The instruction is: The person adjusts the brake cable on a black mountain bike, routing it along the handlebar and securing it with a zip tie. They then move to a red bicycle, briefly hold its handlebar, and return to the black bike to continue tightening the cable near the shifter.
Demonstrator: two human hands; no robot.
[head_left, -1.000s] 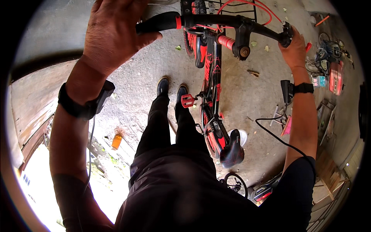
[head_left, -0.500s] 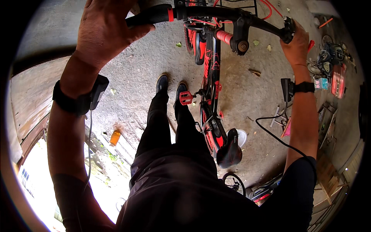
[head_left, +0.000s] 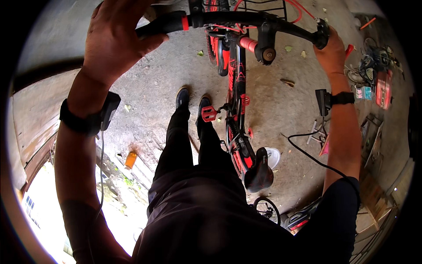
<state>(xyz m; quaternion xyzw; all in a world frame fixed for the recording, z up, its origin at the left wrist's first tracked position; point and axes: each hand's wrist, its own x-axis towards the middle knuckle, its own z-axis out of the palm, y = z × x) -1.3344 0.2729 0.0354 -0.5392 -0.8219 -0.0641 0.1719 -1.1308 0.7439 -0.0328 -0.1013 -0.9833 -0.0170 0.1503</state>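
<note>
The left hand (head_left: 115,42) is partly cut off by the top edge, so I cannot tell if its fingers grip; its thumb extends beside the curved black handlebar (head_left: 233,17) of one black-and-red bicycle (head_left: 241,81), right of the person's legs. The right hand (head_left: 330,53) curls around the other end, fingertips hidden. The handlebar sits slightly farther left than half a second ago. Two dark shoes (head_left: 182,97) and one black saddle (head_left: 259,177) show.
</note>
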